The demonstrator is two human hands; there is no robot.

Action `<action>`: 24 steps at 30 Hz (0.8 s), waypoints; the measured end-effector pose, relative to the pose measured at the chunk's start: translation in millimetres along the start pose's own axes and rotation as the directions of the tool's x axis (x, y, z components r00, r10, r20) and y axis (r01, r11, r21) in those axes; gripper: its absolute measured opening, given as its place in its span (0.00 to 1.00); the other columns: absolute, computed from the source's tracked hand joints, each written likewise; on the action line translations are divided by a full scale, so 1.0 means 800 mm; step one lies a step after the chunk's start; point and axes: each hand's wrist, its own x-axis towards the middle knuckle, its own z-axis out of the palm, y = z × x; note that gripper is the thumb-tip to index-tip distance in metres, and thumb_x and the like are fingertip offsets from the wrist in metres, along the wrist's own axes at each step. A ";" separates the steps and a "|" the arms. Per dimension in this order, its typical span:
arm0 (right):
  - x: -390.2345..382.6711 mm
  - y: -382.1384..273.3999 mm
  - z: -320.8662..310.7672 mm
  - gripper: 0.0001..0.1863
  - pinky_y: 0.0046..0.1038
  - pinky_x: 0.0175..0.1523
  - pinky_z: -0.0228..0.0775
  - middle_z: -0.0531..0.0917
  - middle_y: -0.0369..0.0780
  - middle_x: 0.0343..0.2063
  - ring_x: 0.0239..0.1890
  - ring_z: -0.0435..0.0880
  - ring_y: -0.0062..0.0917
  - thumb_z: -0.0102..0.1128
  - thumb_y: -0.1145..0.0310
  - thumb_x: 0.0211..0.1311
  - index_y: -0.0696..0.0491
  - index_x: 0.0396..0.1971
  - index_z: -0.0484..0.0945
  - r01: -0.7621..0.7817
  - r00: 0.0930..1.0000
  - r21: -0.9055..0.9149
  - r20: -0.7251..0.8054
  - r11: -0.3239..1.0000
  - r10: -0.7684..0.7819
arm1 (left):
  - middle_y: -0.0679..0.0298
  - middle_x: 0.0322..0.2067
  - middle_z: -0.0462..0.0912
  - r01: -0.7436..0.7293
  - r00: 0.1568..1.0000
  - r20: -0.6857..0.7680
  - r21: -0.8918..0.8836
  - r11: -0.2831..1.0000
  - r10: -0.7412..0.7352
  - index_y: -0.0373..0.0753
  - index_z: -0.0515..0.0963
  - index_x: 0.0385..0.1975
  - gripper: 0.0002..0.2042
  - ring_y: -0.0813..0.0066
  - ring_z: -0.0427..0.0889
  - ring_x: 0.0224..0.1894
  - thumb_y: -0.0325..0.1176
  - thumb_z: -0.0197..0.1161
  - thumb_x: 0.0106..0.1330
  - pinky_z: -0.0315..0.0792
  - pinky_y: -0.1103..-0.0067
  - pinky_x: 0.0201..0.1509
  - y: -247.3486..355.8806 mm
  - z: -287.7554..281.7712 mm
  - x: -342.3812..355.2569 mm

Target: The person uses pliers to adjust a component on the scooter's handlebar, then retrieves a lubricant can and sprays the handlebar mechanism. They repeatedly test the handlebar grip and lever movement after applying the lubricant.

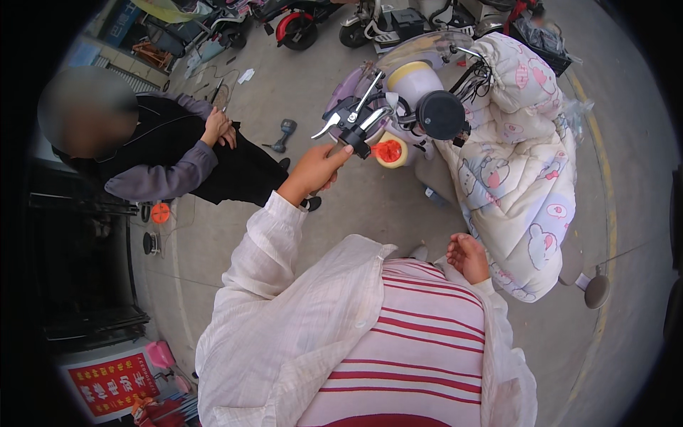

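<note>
The left hand (321, 169) wraps the end of the handlebar (353, 136), probably to steady the scooter (414, 82) standing on the ground (356, 203) left of its yellow line (609, 178), while the right hand (469, 259), loosely open and apparently empty, hangs beside the quilted cover (523, 213).

A head-worn left fisheye looked steeply down — from close above.
The striped shirt (405, 341) lay at five o'clock, near the lens; the view faced forward past it — to the scooter (416, 80) at one, parked vehicles (297, 34) toward twelve.
</note>
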 end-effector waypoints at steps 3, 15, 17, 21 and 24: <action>0.002 0.001 0.000 0.11 0.20 0.33 0.69 0.78 0.35 0.26 0.26 0.76 0.19 0.49 0.61 0.68 0.54 0.38 0.74 -0.006 1.000 0.000 0.004 1.000 0.006 | 0.67 0.13 0.70 0.015 1.000 0.000 -0.001 1.000 -0.015 0.37 0.71 0.24 0.25 0.79 0.69 0.12 0.58 0.55 0.63 0.62 0.80 0.17 -0.001 -0.002 -0.001; 0.007 -0.004 0.003 0.12 0.20 0.33 0.69 0.78 0.35 0.26 0.27 0.76 0.19 0.49 0.61 0.68 0.54 0.39 0.74 -0.020 1.000 -0.011 0.011 1.000 0.020 | 0.67 0.13 0.71 0.067 0.996 0.063 -0.138 0.988 -0.058 0.36 0.76 0.28 0.37 0.79 0.70 0.12 0.68 0.32 0.67 0.66 0.81 0.17 0.002 -0.008 -0.001; 0.007 -0.004 0.003 0.11 0.20 0.33 0.69 0.78 0.35 0.26 0.27 0.76 0.19 0.49 0.61 0.68 0.54 0.39 0.74 -0.023 1.000 -0.007 0.009 1.000 0.023 | 0.67 0.13 0.71 0.054 0.997 0.061 -0.133 0.990 -0.047 0.36 0.76 0.28 0.38 0.79 0.70 0.12 0.68 0.31 0.67 0.66 0.81 0.17 0.003 -0.008 -0.001; 0.009 -0.003 0.003 0.11 0.20 0.33 0.69 0.78 0.35 0.26 0.26 0.76 0.18 0.49 0.61 0.68 0.53 0.39 0.74 -0.029 0.999 0.000 0.015 1.000 0.029 | 0.68 0.14 0.71 0.061 0.996 0.072 -0.132 0.989 -0.052 0.36 0.75 0.31 0.39 0.81 0.68 0.12 0.67 0.25 0.68 0.65 0.83 0.17 0.003 -0.009 -0.002; 0.008 -0.003 0.006 0.11 0.20 0.33 0.69 0.78 0.35 0.26 0.26 0.76 0.18 0.49 0.62 0.68 0.54 0.39 0.74 -0.030 1.000 -0.011 0.002 1.000 0.030 | 0.68 0.14 0.71 0.060 0.996 0.071 -0.138 0.989 -0.051 0.36 0.75 0.32 0.40 0.82 0.68 0.13 0.68 0.23 0.67 0.65 0.83 0.17 0.004 -0.009 -0.003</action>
